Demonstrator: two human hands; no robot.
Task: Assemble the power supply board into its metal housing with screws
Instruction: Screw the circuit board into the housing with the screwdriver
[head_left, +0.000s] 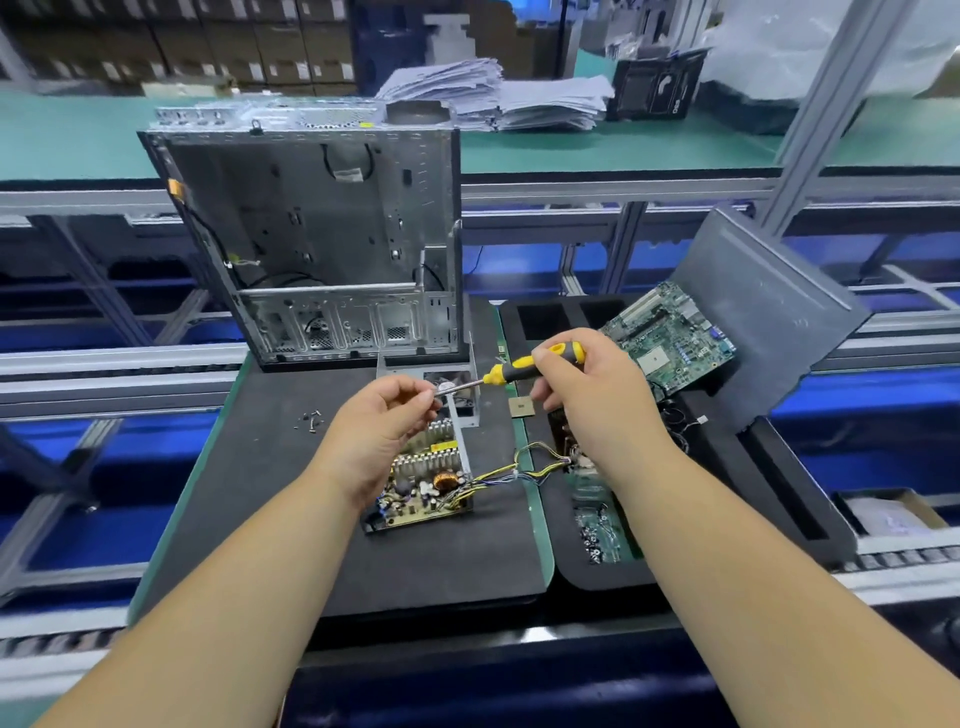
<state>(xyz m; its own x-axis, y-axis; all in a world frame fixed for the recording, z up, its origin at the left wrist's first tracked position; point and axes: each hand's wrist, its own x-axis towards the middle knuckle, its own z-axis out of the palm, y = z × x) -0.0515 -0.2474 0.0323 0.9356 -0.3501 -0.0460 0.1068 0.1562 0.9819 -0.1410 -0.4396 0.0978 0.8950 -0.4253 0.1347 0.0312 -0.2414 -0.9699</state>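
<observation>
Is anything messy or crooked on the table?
A little. Loose screws lie scattered on the black mat, left of the power supply board. The green motherboard leans tilted against a grey foam panel. Nothing looks broken.

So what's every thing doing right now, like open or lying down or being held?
Screwdriver: held in the air, right hand grips its handle.
Left hand: fingers pinch at the screwdriver's tip.
Power supply board: lying in its metal housing, uncovered.
Computer case: standing upright, side open.
Motherboard: tilted, leaning on a grey panel.
Loose screws: scattered on the mat.
</observation>
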